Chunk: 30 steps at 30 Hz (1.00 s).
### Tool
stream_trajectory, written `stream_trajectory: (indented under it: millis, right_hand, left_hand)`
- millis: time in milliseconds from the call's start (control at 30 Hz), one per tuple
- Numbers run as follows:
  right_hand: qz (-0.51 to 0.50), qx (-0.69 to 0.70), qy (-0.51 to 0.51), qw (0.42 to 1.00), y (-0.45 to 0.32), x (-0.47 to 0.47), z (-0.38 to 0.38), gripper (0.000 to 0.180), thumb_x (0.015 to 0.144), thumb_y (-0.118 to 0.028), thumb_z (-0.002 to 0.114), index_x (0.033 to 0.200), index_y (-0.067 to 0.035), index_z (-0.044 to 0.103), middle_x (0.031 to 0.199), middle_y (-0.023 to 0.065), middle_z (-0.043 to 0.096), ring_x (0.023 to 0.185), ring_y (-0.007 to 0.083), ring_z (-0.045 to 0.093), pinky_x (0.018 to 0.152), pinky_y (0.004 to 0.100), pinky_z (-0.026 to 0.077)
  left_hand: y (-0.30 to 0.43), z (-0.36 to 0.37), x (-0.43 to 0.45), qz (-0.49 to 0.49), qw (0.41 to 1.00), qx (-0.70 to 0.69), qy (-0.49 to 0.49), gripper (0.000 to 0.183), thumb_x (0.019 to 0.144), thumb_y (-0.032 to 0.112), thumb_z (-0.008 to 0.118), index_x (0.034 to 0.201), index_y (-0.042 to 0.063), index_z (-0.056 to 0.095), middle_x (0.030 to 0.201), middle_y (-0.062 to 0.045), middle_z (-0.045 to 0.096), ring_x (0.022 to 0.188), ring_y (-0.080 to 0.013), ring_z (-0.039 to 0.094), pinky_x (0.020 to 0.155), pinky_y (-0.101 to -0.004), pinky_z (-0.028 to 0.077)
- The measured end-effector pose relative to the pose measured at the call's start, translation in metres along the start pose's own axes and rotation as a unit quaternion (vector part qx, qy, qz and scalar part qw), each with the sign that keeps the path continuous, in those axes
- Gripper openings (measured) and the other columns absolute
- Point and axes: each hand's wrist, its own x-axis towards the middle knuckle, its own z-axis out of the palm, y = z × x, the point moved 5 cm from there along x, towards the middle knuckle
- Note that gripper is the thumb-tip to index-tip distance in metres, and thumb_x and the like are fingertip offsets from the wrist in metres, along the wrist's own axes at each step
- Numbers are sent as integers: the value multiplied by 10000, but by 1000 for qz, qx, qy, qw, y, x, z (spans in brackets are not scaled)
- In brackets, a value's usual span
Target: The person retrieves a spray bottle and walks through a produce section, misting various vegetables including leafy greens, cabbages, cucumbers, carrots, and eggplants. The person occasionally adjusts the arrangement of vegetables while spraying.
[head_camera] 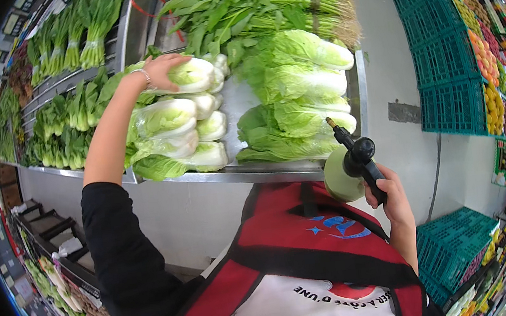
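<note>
Stacked napa cabbages, some in clear wrap, lie before me in two groups on a metal-edged display. My left hand point(164, 73) rests with spread fingers on a napa cabbage point(195, 75) at the top of the left stack; a bracelet circles that wrist. My right hand point(390, 189) is closed around the black handle of a pump spray bottle point(346, 173), whose pale green body hangs beside my red apron point(283, 220). Its brass nozzle points towards the right-hand napa cabbages point(307, 81), with their white bases facing right.
Long leafy greens with roots point(259, 7) lie beyond the cabbages. Bunched leafy greens point(94, 40) and bok choy point(65, 156) fill the display at left. Its metal edge point(255, 176) runs before me. Green plastic crates point(450, 102) with fruit stand right, more crates point(454, 238) at lower right.
</note>
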Motion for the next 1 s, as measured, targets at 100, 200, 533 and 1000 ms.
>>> stream_trajectory:
  millis: [100, 200, 533, 1000]
  right_hand:
    - [-1, 0, 10, 1000, 4, -1, 1, 244, 757, -207, 422, 832, 17, 483, 523, 22, 424, 444, 86, 376, 432, 225, 283]
    - [-2, 13, 23, 1000, 7, -9, -6, 242, 769, -210, 428, 845, 13, 484, 531, 17, 428, 455, 79, 382, 432, 220, 279]
    - [0, 25, -40, 999, 5, -25, -62, 108, 807, -115, 449, 818, -9, 432, 543, 9, 420, 479, 59, 364, 432, 215, 278]
    - [-73, -214, -158, 961, 34, -19, -277, 416, 714, -272, 686, 937, 52, 548, 778, 146, 593, 691, 155, 537, 637, 298, 443]
  left_hand:
    - [2, -7, -1, -68, 996, 4, -52, 749, 669, 358, 663, 1331, 210, 344, 1340, -74, 382, 1231, -271, 370, 1009, -573, 204]
    - [13, -7, -4, -95, 994, 32, -38, 681, 721, 361, 624, 1322, 186, 355, 1329, -89, 395, 1211, -283, 391, 1007, -574, 210]
    - [215, 66, -50, 160, 937, -227, 213, 289, 784, 133, 584, 1062, 56, 562, 1102, -119, 578, 1022, -297, 541, 885, -366, 426]
    - [605, -41, 0, 122, 805, -336, 473, 140, 722, 95, 639, 849, 38, 621, 852, -99, 598, 710, -284, 586, 639, -318, 488]
